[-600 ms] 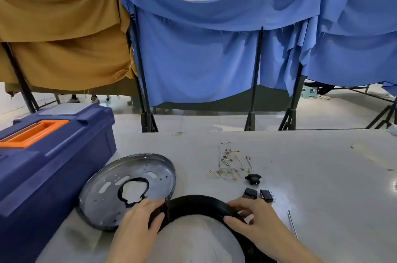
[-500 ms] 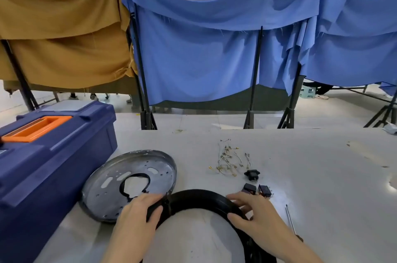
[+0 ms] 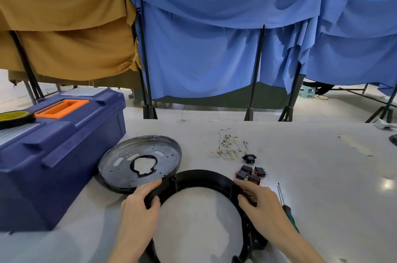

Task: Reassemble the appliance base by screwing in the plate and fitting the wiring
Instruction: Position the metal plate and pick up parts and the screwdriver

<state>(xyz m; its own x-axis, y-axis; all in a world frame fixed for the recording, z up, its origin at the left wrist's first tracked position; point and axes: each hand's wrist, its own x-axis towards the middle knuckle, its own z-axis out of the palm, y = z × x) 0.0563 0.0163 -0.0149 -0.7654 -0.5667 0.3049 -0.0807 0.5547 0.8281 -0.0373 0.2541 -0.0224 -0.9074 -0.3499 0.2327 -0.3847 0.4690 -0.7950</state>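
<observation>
Both hands, left hand (image 3: 141,200) and right hand (image 3: 256,202), grip the black plastic base ring (image 3: 202,174) at lower centre, fingers curled over its rim; probably seat the round grey metal plate (image 3: 120,173) squarely before screwing.

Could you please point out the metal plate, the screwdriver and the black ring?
metal plate (image 3: 120,174): head view, flat face left of its hole
screwdriver (image 3: 287,213): head view, handle
black ring (image 3: 204,174): head view, far rim

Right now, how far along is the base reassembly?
Done: nothing fastened yet; the metal plate lies separate beside the black base ring. In hand: the left hand and right hand both grip the ring. Left: seat and screw the plate with the screwdriver, then fit the wires and switches lying loose on the table.
</observation>
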